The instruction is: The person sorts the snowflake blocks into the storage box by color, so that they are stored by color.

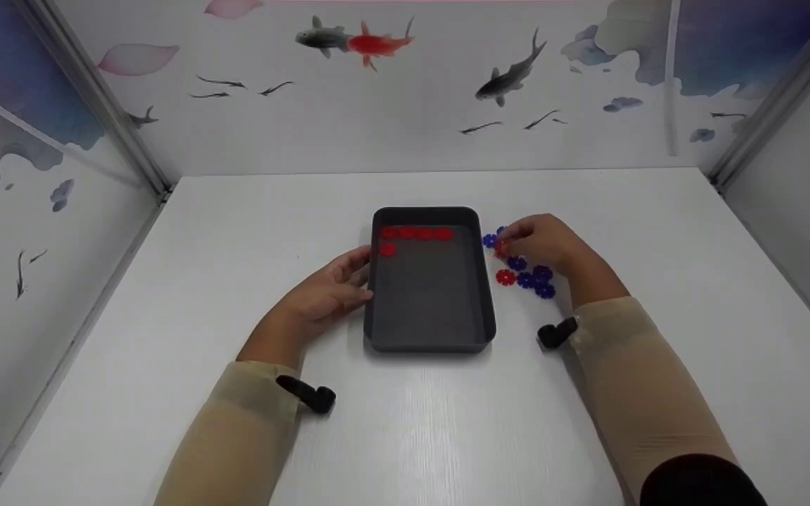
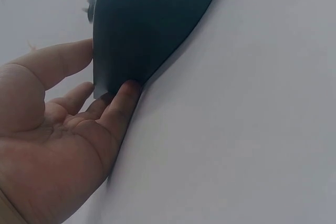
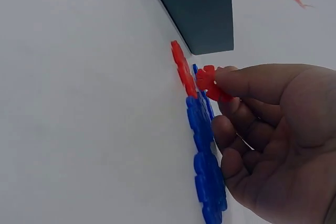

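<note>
- the right hand [image 1: 545, 242] pinches 1 red piece [image 3: 207, 80] with its thumb and finger; the piece is thin and flat, with a bumpy edge like a flower.
- the left hand [image 1: 320, 292] has its fingers loosely out, and their tips touch the tray's outside wall.
- the 2 hands are well apart, with the tray [image 1: 429, 302] between them, and both arms slant in from the near side.
- the tray is dark gray and smooth, a long box with round corners.
- inside it are 5 red discs [image 1: 425, 233]: 4 in a row near the far wall, 1 just below the left end.
- right of the tray lie blue flower pieces [image 1: 517, 263], some touching, and 1 more red flower [image 1: 505, 277].
- the sleeves [image 1: 658, 393] are tan.
- the table [image 1: 405, 429] is white with fine streaks.
- the back wall [image 1: 236, 133] has painted fish.
</note>
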A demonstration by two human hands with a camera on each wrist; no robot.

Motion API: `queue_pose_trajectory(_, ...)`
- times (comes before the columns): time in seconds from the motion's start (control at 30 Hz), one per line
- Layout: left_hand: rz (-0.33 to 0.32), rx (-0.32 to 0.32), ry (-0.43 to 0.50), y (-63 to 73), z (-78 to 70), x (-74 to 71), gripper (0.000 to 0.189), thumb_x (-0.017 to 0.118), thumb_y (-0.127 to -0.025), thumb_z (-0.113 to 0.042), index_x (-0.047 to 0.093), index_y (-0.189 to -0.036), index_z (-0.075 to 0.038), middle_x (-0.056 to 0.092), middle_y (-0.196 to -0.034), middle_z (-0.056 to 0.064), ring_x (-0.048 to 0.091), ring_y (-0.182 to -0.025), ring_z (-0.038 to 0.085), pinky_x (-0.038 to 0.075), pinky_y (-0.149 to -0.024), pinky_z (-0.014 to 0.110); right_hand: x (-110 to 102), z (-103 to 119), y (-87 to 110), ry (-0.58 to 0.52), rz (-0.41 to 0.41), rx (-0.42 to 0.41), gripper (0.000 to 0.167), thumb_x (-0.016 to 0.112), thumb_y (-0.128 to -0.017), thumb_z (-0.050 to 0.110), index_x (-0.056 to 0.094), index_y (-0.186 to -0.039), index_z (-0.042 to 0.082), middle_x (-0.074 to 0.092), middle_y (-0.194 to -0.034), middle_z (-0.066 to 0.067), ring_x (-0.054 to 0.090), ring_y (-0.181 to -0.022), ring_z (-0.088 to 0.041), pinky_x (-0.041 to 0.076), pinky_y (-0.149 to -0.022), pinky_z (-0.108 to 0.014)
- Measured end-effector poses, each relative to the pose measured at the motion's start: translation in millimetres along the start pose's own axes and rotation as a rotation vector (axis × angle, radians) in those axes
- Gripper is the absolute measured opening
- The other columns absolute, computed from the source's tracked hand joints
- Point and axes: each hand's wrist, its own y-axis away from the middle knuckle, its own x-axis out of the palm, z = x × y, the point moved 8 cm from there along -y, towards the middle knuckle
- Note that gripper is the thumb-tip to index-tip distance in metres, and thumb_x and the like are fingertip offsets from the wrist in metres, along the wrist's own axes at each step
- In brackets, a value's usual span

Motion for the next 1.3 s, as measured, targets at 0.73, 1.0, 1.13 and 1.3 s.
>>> queue_pose_trajectory(0.73,-0.049,-0.021,-0.027,1.8,-0.5,-5.5,0.089,0.068,-0.091,0.014,0.037,-0.167,-0.021,0.033,-0.176,-0.006,0.028,-0.165,0.016,0.039,-0.127,0.043,6,76,30.9,-0.434,0.039,-0.218,0.029,0.072,-0.103,0.021,0.077,-0.131,0.013,0.08,-0.121,-0.004,0.072,-0.112,-0.026,0.059,-0.106,-0.038)
queue_pose_trajectory(1.0,-0.056,-0.029,-0.007,2.4,2.0,-5.9,0.091,0.069,-0.09,0.014,0.036,-0.167,-0.021,0.033,-0.176,-0.005,0.028,-0.165,0.016,0.037,-0.129,0.044,28,113,27.6,-0.427,0.071,-0.261,0.025,0.076,-0.101,0.025,0.078,-0.126,0.023,0.074,-0.123,-0.004,0.07,-0.106,-0.024,0.062,-0.096,-0.033)
queue_pose_trajectory(1.13,-0.052,-0.03,-0.007,2.0,2.8,-5.1,0.09,0.068,-0.091,0.014,0.036,-0.167,-0.021,0.033,-0.176,-0.005,0.027,-0.166,0.016,0.037,-0.129,0.044,39,129,18.1,-0.512,0.112,-0.288,0.026,0.074,-0.101,0.018,0.076,-0.128,0.019,0.073,-0.119,-0.004,0.07,-0.103,-0.02,0.061,-0.094,-0.034)
queue_pose_trajectory(1.3,-0.025,-0.019,-0.008,0.5,2.6,-2.2,0.091,0.065,-0.091,0.016,0.034,-0.168,-0.021,0.03,-0.177,-0.005,0.026,-0.166,0.016,0.038,-0.128,0.042,55,140,3.1,-0.672,0.157,-0.255,0.027,0.071,-0.102,0.01,0.075,-0.128,0.013,0.074,-0.115,-0.005,0.072,-0.1,-0.017,0.055,-0.11,-0.048)
